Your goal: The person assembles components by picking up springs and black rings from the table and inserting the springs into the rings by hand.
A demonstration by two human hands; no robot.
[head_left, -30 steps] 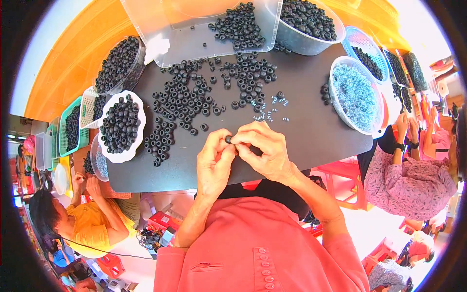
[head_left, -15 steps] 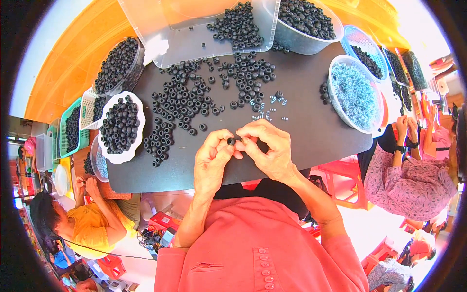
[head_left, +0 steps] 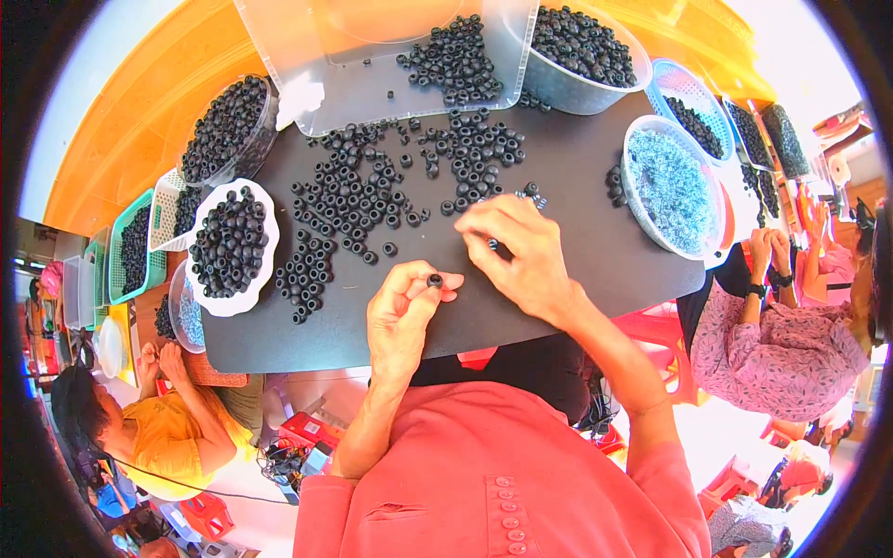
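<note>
My left hand pinches a round black plastic piece with a hole between thumb and forefinger, the hole facing up. To its right, my right hand hovers over the table, its fingers bent inward. Something dark shows beneath its fingers, but I cannot make it out. That hand mostly covers a scatter of small metal springs; a few springs show beyond its knuckles. Ahead and to the left, many loose black holed pieces lie spread on the dark table.
A scalloped white dish and a clear tub of black pieces stand left. At the far side are a tipped clear bin and a round tub. A bowl of springs sits right. Other people work on both sides.
My hands have come apart. The right one moved away from the left, over the springs, while the left still holds its black piece.
</note>
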